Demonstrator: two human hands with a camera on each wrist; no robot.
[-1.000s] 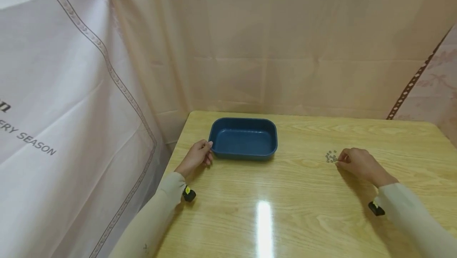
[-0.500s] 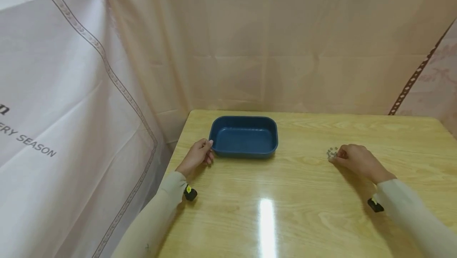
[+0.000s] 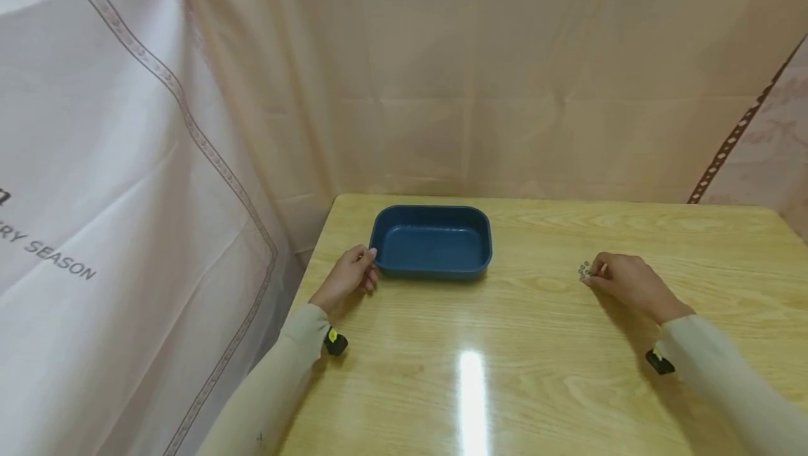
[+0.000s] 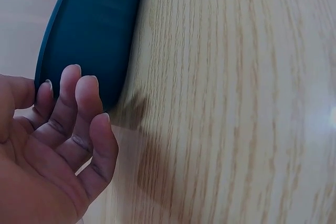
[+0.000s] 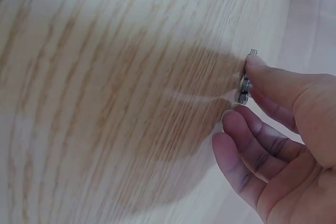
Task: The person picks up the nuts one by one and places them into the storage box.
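Note:
My left hand (image 3: 348, 275) holds the near left corner of a deep blue rectangular plastic basin (image 3: 432, 249) by its rim. In the left wrist view, the thumb and index finger pinch the basin wall (image 4: 94, 30) while the other fingers curl loosely outside it. Far to the right, my right hand (image 3: 634, 286) is down at the tabletop with curled fingers. Its thumb and fingertips close around a small cluster of silvery metal nuts (image 3: 583, 271). Several nuts (image 5: 244, 88) show beside the thumb in the right wrist view; others are hidden behind the fingers.
The wooden table (image 3: 536, 386) has a bright reflection near its front. A beige cloth (image 3: 505, 77) hangs behind its far edge, and a printed white cloth (image 3: 126, 196) hangs along the left. A stretch of tabletop lies between basin and nuts.
My right hand has moved slightly left over the nuts, its fingers drawing in so that fewer nuts show. The left hand keeps its hold on the basin. The head view has shifted slightly.

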